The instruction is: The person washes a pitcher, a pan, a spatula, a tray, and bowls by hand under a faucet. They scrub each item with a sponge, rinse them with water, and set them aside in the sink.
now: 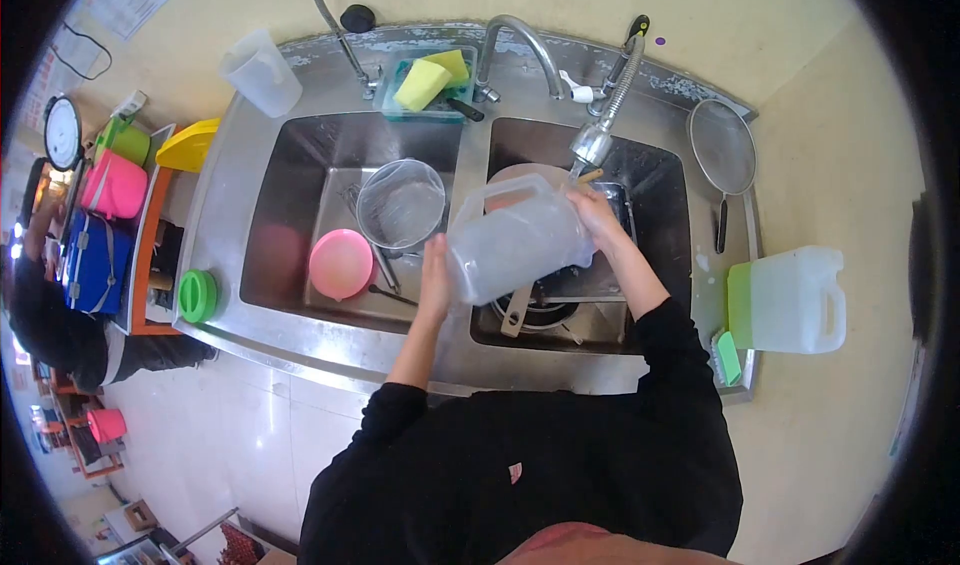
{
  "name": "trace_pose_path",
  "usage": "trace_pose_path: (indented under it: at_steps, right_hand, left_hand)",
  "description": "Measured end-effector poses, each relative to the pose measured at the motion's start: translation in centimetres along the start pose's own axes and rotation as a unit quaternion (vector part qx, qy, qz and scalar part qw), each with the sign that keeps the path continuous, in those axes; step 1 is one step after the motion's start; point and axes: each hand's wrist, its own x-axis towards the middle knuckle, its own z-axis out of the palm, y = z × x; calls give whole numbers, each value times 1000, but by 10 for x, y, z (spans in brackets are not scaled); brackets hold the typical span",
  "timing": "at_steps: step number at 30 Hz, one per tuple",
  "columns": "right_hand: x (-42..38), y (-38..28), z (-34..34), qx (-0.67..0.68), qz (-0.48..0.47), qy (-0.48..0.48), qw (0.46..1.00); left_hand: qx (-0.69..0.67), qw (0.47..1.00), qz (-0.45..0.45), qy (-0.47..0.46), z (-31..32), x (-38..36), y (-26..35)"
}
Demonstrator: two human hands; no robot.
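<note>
A clear plastic pitcher [520,240] is tilted on its side above the right sink basin, its handle toward the back. My left hand [435,280] presses against its base. At the mouth end, my right hand [597,217] grips the rim, close under the spray tap head [592,145]. Below the pitcher, the right basin holds a pan [540,315], a wooden-looking utensil with a slotted end [515,312] and other dishes, partly hidden. A round clear container [401,205] and a pink bowl [341,265] sit in the left basin.
Sponges [424,85] lie in a tray behind the basins. Another pitcher [262,73] stands back left, a green lid [198,296] front left. At right are a strainer [722,147], a jug of green liquid [790,300] and a green brush [727,357]. Another person [60,315] is far left.
</note>
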Motion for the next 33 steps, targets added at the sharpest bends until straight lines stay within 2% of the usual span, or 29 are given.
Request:
trace_pose_path:
  at_steps: [4, 7, 10, 13, 16, 17, 19, 20, 22, 24, 25, 27, 28, 29, 30, 32, 33]
  right_hand:
    - [-15, -24, 8, -76, -76, 0, 994]
    - [-6, 15, 6, 24, -135, 46, 989]
    - [-54, -13, 22, 206, -47, 16, 977]
    - [-53, 1, 3, 206, -34, -143, 967]
    - [-60, -5, 5, 94, -73, -198, 973]
    - [-58, -5, 6, 46, -62, -209, 975]
    - [-60, -8, 7, -58, -56, -228, 970]
    - [-62, -19, 8, -134, -44, -238, 961]
    - [-45, -1, 3, -91, -64, -258, 960]
    - [-34, -3, 6, -114, -32, -199, 973]
    - [-25, 2, 3, -166, -80, -201, 962]
    - [-12, 15, -4, -269, -166, -192, 929]
    - [-13, 14, -1, -296, -173, -202, 918]
    - [-14, 11, 3, -324, -172, -206, 907]
    - [-18, 8, 2, -353, -165, -201, 899]
    - [-15, 23, -5, -393, -141, -200, 886]
    - [-27, 3, 1, -489, -52, -202, 847]
  left_hand:
    - [73, 987, -67, -125, -1, -15, 46]
    - [212, 951, 172, -143, -10, -5, 24]
    - [314, 915, 215, -134, -11, -16, 33]
    - [55, 984, 89, -147, -22, -5, 31]
    - [-15, 996, 36, -78, -30, -9, 42]
    - [13, 998, 40, -56, -38, 0, 33]
    - [78, 995, 53, -16, -43, -8, 58]
    - [96, 991, 93, -8, -51, -3, 57]
    - [135, 979, 151, 5, -80, -1, 72]
    - [165, 967, 195, 14, -94, -12, 110]
    - [240, 943, 224, 61, -109, -15, 131]
    - [295, 896, 300, 142, -148, -9, 162]
    - [313, 882, 291, 198, -169, -10, 177]
    - [316, 881, 263, 233, -186, -8, 196]
    - [363, 829, 300, 303, -212, 5, 204]
    - [544, 696, 261, 388, -257, 26, 229]
    - [533, 708, 240, 397, -300, 52, 240]
